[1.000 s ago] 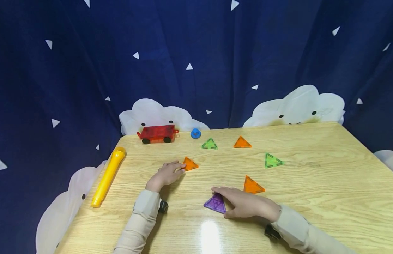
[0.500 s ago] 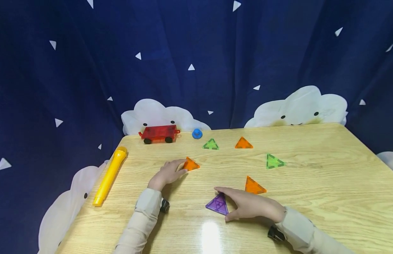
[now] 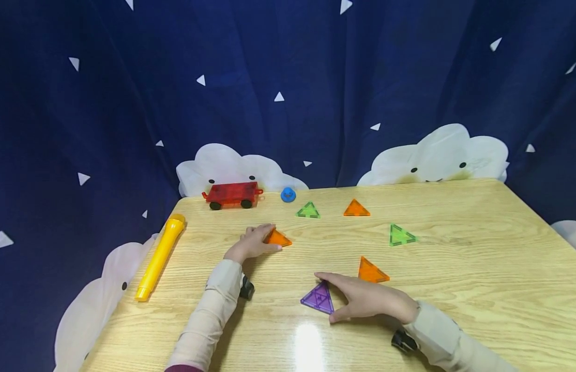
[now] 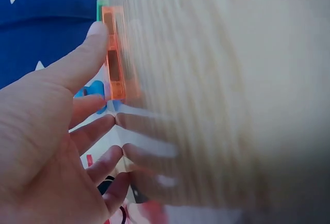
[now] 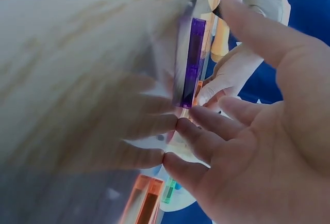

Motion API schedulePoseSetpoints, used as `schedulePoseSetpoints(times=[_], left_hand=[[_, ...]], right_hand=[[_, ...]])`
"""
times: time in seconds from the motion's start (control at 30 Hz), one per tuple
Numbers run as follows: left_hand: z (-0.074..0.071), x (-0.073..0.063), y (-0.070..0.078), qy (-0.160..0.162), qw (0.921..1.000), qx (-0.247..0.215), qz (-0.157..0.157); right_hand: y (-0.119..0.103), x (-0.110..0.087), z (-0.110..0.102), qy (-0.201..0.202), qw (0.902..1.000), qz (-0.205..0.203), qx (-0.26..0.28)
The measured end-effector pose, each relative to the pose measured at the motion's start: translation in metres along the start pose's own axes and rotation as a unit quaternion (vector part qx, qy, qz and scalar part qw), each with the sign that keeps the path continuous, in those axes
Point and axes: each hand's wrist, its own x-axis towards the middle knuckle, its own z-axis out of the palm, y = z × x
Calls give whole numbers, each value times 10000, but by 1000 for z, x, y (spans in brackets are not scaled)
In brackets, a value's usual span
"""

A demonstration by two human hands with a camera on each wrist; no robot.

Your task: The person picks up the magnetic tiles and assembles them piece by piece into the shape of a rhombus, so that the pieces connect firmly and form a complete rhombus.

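My left hand (image 3: 253, 243) reaches over the wood with thumb and index finger spread on either side of an orange triangular magnetic tile (image 3: 278, 238). In the left wrist view the thumb (image 4: 85, 53) overlaps the orange tile's (image 4: 114, 64) edge, and the other fingertips rest on the tabletop. My right hand (image 3: 369, 297) forms a wide curve beside a purple triangular tile (image 3: 318, 298), its index finger at the far corner and its thumb at the near one. The right wrist view shows a gap between the thumb and the purple tile (image 5: 193, 61). Both tiles lie flat.
Behind the right hand lies another orange triangle (image 3: 373, 271). Farther back are a green triangle (image 3: 401, 235), a second green one (image 3: 308, 210) and an orange one (image 3: 357, 208). A red wheeled car base (image 3: 232, 194), a blue figure (image 3: 288, 195) and a yellow microphone-shaped toy (image 3: 160, 258) stand around.
The left hand has moved slightly forward and right, its thumb and index finger now farther around the orange tile. The right thumb has drawn slightly away from the purple tile.
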Motion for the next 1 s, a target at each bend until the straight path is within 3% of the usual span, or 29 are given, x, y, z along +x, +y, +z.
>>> schedulePoseSetpoints(times=[0.33,0.63,1.0], left_hand=[[1,-2,0,186,9995,-250,-35],[15,-20,3,301,9962,-723,375],[22,-33,4,-198,9817,-1681,871]], right_hand=[[-3,1,0,-39,9997,-26,-254],[-3,0,0,85,9990,-212,-381],[-1,3,2,499,9923,-416,-1050]])
